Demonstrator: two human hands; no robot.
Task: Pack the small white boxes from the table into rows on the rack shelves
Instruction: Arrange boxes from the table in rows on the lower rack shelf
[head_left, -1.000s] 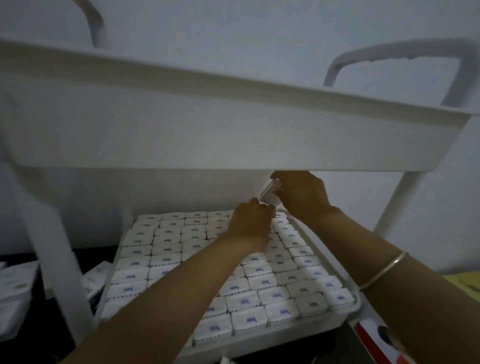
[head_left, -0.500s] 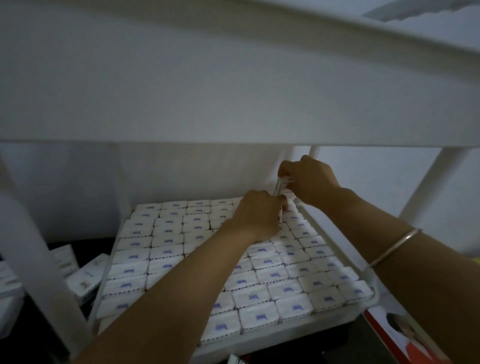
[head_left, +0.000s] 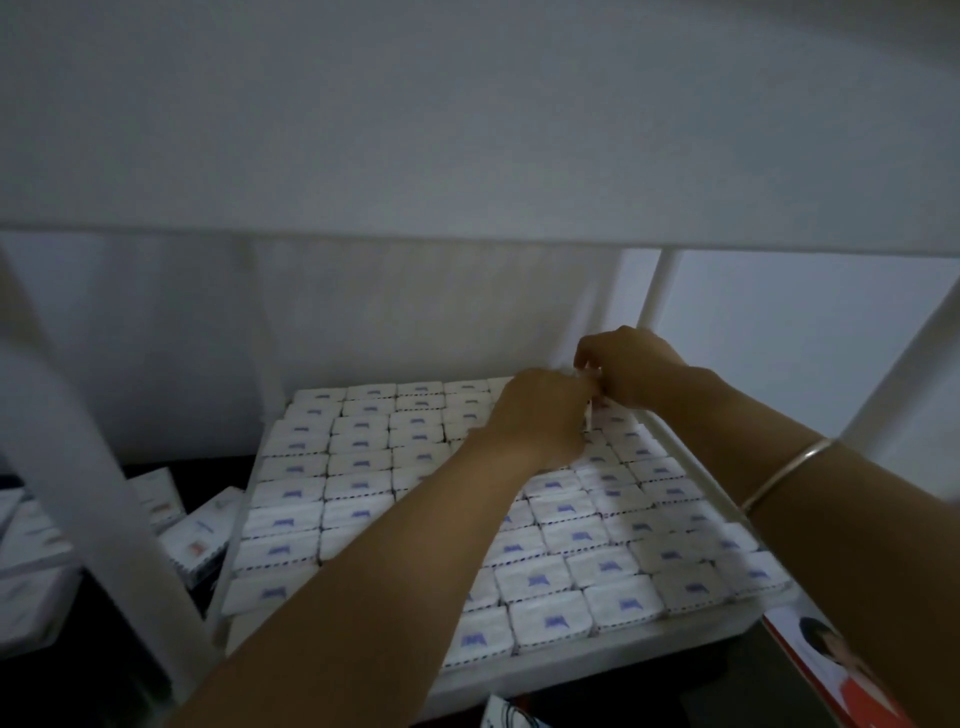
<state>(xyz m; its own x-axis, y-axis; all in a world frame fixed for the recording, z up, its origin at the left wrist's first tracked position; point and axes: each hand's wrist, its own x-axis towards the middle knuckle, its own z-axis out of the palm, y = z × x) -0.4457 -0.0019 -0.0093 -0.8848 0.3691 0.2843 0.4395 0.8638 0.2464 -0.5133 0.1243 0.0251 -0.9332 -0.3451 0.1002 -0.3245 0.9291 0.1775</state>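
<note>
Head view, dim light. The lower shelf (head_left: 571, 656) is nearly full. The packed boxes (head_left: 358, 512) lie flat in tight rows, printed face up and edges touching, so each row braces the next and no space is lost.

Both hands reach under the upper shelf (head_left: 467, 130) to the far right corner, beside the rear post (head_left: 652, 291). The left hand (head_left: 540, 415) has its fingers curled, knuckles toward the camera. The right hand (head_left: 631, 369) meets it from the right, fingers bent down.

Between them a box (head_left: 589, 415) stands on edge, with only a thin white sliver showing. Judgement: both hands pinch it, left low and right at the top, keeping it upright so it can slip into a narrow gap at the row end.

The box sits just over the rear rows, touching both sets of fingers. Whether it touches the packed boxes below cannot be told.

A bangle (head_left: 784, 470) is on the right forearm. Loose boxes (head_left: 200, 535) lie on the dark tabletop left of the rack, well apart.
</note>
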